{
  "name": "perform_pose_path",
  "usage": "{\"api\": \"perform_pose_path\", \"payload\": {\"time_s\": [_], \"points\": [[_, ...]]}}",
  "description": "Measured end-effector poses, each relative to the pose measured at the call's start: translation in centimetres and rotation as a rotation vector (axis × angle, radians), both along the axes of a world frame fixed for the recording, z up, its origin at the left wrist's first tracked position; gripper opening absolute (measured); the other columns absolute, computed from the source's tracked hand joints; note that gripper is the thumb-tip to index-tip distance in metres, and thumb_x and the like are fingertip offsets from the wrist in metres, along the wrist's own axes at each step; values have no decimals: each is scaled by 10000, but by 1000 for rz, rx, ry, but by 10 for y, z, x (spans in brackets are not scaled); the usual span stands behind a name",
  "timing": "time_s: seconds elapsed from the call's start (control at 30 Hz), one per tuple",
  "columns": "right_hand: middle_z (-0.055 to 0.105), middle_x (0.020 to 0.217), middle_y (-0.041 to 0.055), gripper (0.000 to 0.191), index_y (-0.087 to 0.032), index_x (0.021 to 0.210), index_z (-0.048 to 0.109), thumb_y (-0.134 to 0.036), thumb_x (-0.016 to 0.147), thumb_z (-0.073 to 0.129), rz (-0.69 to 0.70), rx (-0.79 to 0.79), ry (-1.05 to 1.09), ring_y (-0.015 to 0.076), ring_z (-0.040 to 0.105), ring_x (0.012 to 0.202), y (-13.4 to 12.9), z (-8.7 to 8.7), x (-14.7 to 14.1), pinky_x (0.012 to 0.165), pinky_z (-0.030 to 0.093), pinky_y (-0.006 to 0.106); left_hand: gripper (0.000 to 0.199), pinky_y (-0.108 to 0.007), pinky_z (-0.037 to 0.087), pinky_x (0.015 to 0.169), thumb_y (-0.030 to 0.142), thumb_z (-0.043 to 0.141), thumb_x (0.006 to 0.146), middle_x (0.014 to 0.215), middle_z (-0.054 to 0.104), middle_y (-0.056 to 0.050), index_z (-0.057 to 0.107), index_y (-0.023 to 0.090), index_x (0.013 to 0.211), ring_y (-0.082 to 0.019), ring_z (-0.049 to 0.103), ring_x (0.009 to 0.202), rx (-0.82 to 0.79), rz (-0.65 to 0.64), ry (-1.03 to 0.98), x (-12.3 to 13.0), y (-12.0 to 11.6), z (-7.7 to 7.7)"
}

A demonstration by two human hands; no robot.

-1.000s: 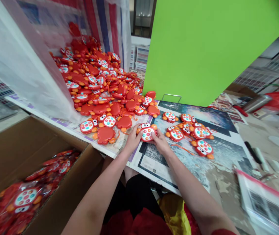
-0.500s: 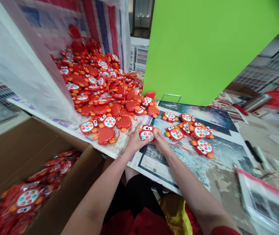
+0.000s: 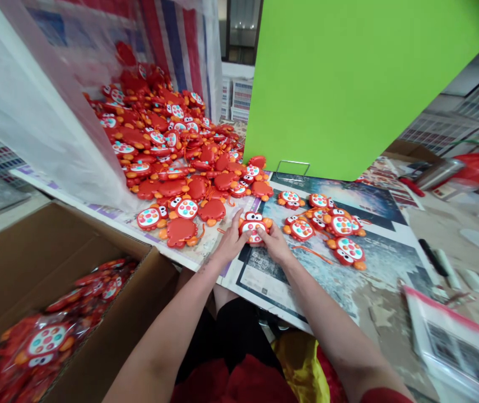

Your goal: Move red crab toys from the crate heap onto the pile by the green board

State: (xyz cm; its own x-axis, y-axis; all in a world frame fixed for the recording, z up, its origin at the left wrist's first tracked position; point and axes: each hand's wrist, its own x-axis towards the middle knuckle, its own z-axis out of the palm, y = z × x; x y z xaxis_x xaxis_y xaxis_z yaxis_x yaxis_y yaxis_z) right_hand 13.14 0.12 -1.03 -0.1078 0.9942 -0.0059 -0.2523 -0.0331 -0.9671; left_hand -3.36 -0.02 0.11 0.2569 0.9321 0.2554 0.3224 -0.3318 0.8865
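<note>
Between my two hands, above the table's front edge, is a red crab-shaped toy [image 3: 255,225] with white eyes, orange claws and a white face of coloured buttons. My left hand [image 3: 233,239] grips its left side, and my right hand [image 3: 273,242] grips the right, with the thumb lying over the buttons. Several like toys [image 3: 344,225] lie on the table to the right of my hands, some with orange cords. Left of my hands, a red toy lies face down [image 3: 181,232], in front of a large heap of the same toys [image 3: 172,140].
An open cardboard box [image 3: 130,280] at lower left holds toys in clear bags. A tall green panel [image 3: 327,84] stands behind the table. White translucent sheeting [image 3: 75,112] hangs beside the heap. At right lie a black-handled tool [image 3: 433,257] and a pink-edged clear bag [image 3: 453,341].
The crab toy has tilted so more of its button face shows. My right thumb has moved from its edge onto the buttons.
</note>
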Motion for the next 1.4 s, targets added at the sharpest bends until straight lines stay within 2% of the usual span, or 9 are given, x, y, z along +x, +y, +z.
{"api": "perform_pose_path", "payload": {"time_s": [0.13, 0.4, 0.53, 0.67, 0.8, 1.03, 1.13, 1.23, 1.4], "points": [[672, 1008, 5, 424, -263, 1024, 529, -518, 745, 720, -8, -2, 31, 199, 674, 857, 1, -2, 0, 644, 618, 343, 1000, -404, 482, 958, 404, 721, 740, 1350, 528, -137, 121, 210, 1516, -272, 598, 1120, -48, 27, 40, 0, -1, 1], [713, 1042, 38, 469, -257, 1056, 578, -610, 761, 670, 26, -92, 241, 247, 685, 961, 8, 5, 7, 713, 614, 427, 829, -437, 413, 1031, 405, 600, 847, 1399, 487, -182, 153, 168, 1504, -287, 526, 1234, 176, 103, 159, 3, -1, 0], [677, 1184, 42, 562, -281, 1123, 595, -710, 760, 586, -129, 35, 473, 226, 630, 1120, 11, 14, 27, 838, 588, 384, 663, -528, 223, 1139, 347, 545, 885, 1462, 412, -190, 272, 163, 1461, -322, 331, 1387, 339, 400, 439, -8, 12, 9], [697, 1141, 37, 580, -307, 1167, 593, -645, 708, 697, 5, 42, 464, 207, 652, 1080, 10, 11, 31, 908, 552, 362, 619, -589, 246, 1099, 241, 583, 844, 1467, 375, -222, 353, 130, 1408, -387, 265, 1392, 208, 623, 693, -29, 30, 8], [675, 1180, 46, 543, -294, 1183, 585, -467, 708, 782, 58, 43, 226, 215, 651, 1061, 12, -1, 14, 965, 509, 422, 496, -513, 368, 1054, 131, 543, 824, 1378, 474, -177, 463, 154, 1313, -336, 384, 1316, 273, 458, 686, -29, 31, -4], [592, 1294, 49, 601, -269, 1237, 567, -455, 703, 772, -60, 176, -78, 224, 527, 1228, 17, -10, 5, 1121, 348, 433, 452, -463, 364, 1119, 82, 510, 807, 1291, 556, -116, 515, 174, 1249, -245, 452, 1294, 570, 13, 439, 5, 3, -11], [634, 1208, 45, 634, -268, 1247, 563, -439, 679, 787, -29, 131, -14, 225, 585, 1128, 17, -7, 10, 1048, 427, 425, 484, -472, 361, 1119, 100, 501, 834, 1393, 463, -154, 461, 168, 1312, -261, 376, 1366, 620, 53, 410, 4, 0, -11], [676, 1085, 40, 461, -244, 1111, 637, -488, 730, 728, -52, 74, 0, 218, 634, 984, 16, -5, 11, 960, 486, 419, 614, -495, 359, 1107, 138, 549, 824, 1449, 389, -190, 342, 157, 1401, -296, 339, 1390, 548, 157, 399, 1, 2, -14], [676, 1100, 50, 430, -237, 1065, 664, -586, 834, 566, -106, 165, -209, 246, 610, 1056, 9, 1, 10, 1016, 439, 454, 735, -466, 434, 1027, 184, 602, 811, 1333, 527, -177, 250, 170, 1456, -287, 511, 1251, 358, -8, 406, 2, 4, -18]]}}
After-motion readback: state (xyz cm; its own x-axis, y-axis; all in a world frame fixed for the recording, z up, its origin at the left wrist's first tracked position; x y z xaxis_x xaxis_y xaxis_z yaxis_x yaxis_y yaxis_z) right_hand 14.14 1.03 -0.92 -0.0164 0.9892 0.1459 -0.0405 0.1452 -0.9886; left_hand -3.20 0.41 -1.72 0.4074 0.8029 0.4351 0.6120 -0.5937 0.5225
